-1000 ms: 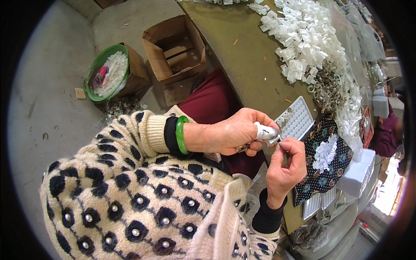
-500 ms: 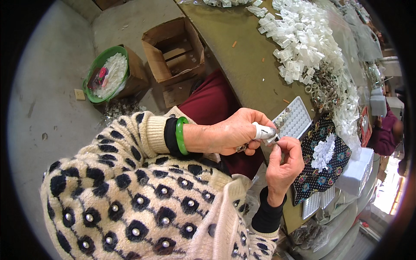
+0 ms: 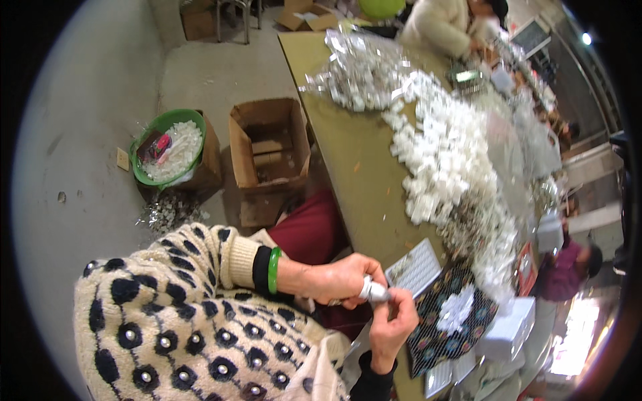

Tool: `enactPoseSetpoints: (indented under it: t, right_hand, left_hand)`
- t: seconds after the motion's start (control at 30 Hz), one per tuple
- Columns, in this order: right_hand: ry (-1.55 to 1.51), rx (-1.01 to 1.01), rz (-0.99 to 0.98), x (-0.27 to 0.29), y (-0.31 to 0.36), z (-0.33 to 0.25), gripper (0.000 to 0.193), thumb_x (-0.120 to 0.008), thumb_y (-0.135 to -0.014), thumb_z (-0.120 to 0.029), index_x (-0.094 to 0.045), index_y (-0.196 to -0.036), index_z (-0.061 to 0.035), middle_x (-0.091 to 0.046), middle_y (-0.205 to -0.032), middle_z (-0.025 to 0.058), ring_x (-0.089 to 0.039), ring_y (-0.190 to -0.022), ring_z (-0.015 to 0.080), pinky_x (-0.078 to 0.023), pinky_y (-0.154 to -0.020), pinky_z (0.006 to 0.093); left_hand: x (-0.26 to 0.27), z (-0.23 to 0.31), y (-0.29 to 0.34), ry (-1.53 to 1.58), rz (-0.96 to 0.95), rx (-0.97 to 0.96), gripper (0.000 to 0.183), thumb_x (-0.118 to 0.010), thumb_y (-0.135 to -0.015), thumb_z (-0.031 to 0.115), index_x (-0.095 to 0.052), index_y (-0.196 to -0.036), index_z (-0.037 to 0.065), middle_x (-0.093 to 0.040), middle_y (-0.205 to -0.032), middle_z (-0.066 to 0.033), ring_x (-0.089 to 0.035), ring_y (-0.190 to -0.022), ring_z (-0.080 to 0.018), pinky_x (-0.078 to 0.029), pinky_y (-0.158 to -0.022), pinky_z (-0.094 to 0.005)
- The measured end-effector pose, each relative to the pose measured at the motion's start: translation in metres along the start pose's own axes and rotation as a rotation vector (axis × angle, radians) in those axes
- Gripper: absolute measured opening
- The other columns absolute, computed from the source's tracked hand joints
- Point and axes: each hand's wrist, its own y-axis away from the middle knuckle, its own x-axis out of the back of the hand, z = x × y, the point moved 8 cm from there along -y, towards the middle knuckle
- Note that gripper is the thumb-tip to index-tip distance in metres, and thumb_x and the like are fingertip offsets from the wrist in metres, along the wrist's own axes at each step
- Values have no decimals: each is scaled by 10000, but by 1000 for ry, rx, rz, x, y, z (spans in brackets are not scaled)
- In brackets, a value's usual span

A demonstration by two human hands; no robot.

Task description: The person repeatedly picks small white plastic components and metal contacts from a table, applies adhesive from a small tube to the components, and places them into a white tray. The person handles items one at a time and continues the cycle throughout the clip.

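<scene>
My left hand [image 3: 338, 279] grips a small white tube-like part [image 3: 372, 290], its end sticking out past my fingers. My right hand [image 3: 393, 325] is raised from below, and its fingertips pinch at the tip of that same white part. A green bangle [image 3: 273, 270] sits on my left wrist, over a cream sleeve with black dots. Both hands hover over my lap, just in front of the table's near edge and next to a white gridded tray [image 3: 416, 267].
On the olive table [image 3: 348, 154] lies a long heap of small white parts [image 3: 441, 160] and clear wrapped pieces [image 3: 361, 73]. A patterned dark cloth [image 3: 448, 327] and a white box [image 3: 508, 331] lie by the tray. An open cardboard box [image 3: 267, 150] and a green basin [image 3: 168, 148] stand on the floor. Other people work at the far end and right.
The view has tilted up, showing more of the table and far workers. My hands stay together on the white part, my right fingers shifting slightly at its tip.
</scene>
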Motion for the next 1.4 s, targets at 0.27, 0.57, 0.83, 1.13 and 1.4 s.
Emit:
enactPoseSetpoints:
  t: [0.27, 0.57, 0.83, 1.13, 1.4]
  right_hand:
    - [-401, -311, 106, 9, 25, 35, 55, -615, -881, 1, -574, -916, 10, -600, -758, 42, -587, -667, 109, -477, -656, 220]
    - [-360, -409, 72, 12, 35, 30, 47, -631, -869, 19, -591, -895, 16, -605, -781, 32, -568, -666, 88, -461, -616, 210]
    - [-261, -354, -65, 6, 17, 32, 47, -634, -882, 5, -595, -908, 5, -588, -767, 3, -562, -669, 69, -450, -628, 198]
    - [-153, -163, -174, -8, 3, 11, 76, -656, -858, 9, -598, -904, 29, -600, -793, 25, -577, -697, 89, -477, -649, 221]
    - [-80, -156, -160, 19, -9, 17, 82, -671, -816, -10, -602, -859, -1, -621, -772, 101, -604, -655, 205, -479, -618, 294]
  left_hand:
    - [0, 177, 27, -878, 118, -1321, 136, -709, -762, -4, -632, -860, 51, -619, -766, -50, -590, -682, -133, -456, -591, -278]
    - [65, 360, -16, -1916, 549, -1261, 283, -594, -785, 8, -625, -1057, 75, -562, -1163, -112, -587, -1006, -310, -516, -806, -394]
    - [60, 284, -20, -1568, 398, -1319, 157, -600, -856, 36, -683, -988, 23, -702, -872, -123, -690, -810, -242, -543, -725, -363]
    - [52, 178, -108, -1651, 398, -698, 198, -622, -782, 99, -645, -969, 39, -643, -856, -150, -621, -833, -365, -481, -701, -447]
    - [50, 154, -82, -1482, 372, -936, 168, -623, -765, 15, -602, -930, 39, -572, -898, -117, -596, -825, -330, -468, -690, -400]
